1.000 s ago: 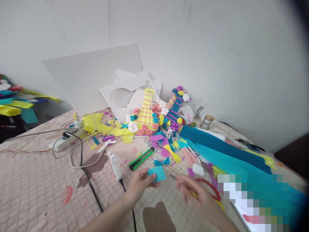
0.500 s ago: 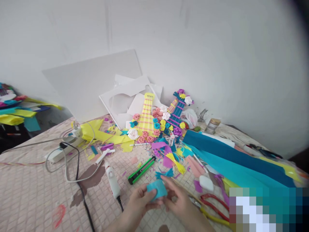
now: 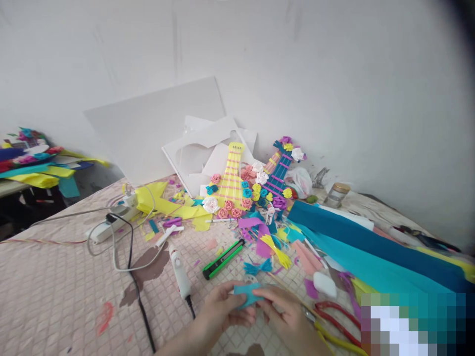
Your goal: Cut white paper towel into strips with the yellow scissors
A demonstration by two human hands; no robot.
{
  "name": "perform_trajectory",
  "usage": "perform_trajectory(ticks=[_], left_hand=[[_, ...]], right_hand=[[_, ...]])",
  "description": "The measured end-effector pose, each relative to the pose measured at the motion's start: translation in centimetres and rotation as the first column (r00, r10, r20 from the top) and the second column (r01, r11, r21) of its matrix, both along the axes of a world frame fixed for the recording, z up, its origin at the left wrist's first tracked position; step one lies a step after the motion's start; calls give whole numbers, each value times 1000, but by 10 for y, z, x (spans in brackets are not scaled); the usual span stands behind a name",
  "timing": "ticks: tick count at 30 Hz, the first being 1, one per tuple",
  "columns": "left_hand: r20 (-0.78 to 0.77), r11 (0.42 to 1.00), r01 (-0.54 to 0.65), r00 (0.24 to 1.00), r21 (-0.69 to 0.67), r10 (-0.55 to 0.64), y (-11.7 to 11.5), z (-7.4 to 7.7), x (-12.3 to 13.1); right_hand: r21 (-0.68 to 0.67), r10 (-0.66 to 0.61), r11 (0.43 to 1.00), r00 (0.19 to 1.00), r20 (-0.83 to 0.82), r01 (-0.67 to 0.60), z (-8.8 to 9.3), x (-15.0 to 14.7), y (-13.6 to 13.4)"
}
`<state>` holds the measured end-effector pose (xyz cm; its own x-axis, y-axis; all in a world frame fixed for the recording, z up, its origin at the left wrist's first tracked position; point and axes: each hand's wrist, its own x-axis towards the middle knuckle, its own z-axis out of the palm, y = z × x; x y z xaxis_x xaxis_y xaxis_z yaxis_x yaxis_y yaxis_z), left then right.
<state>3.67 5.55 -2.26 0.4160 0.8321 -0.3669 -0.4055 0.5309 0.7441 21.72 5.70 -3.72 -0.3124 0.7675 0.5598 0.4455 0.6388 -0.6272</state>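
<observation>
A small piece of turquoise crepe paper (image 3: 248, 295) is held between my two hands, low in the middle of the view. My left hand (image 3: 226, 306) pinches its left side, thumb on top. The fingers of my right hand (image 3: 279, 305) grip its right edge. Just beyond the hands lies a cut, fringed turquoise paper piece (image 3: 258, 266), with a yellow fringed piece (image 3: 276, 252) farther off. A green and black utility knife (image 3: 223, 259) rests beyond my left hand. The white glue gun (image 3: 180, 272) lies to its left.
Paper-covered guitar shapes with flowers (image 3: 232, 178) lean at the back before white foam boards (image 3: 156, 128). Rolled blue crepe paper (image 3: 356, 237) and red-handled pliers (image 3: 339, 316) lie right. A power strip (image 3: 111, 225) and cables spread left. A glass jar (image 3: 337, 196) stands behind.
The turquoise paper piece now looks flatter and narrower between my fingers. My right fingers have moved onto its right edge. The whole view has shifted slightly.
</observation>
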Motion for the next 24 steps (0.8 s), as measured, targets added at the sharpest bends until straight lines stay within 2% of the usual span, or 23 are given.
perform_trajectory(ticks=[5,11,17,24], left_hand=[[-33,997,-14,999,79,17,2,-3,-2],[-59,971,-32,997,236,47,3,-3,-2],[-250,905,3,961,426,114,-3,3,-4],[-454,847,44,858,530,240,-3,-1,-4]], right_hand=[[-114,23,993,1000,-16,-25,-1,1,-1],[-163,1,987,999,-40,-7,4,0,-2],[-183,25,982,996,-85,-40,9,-2,-1],[-178,-54,983,993,-103,35,11,-4,-3]])
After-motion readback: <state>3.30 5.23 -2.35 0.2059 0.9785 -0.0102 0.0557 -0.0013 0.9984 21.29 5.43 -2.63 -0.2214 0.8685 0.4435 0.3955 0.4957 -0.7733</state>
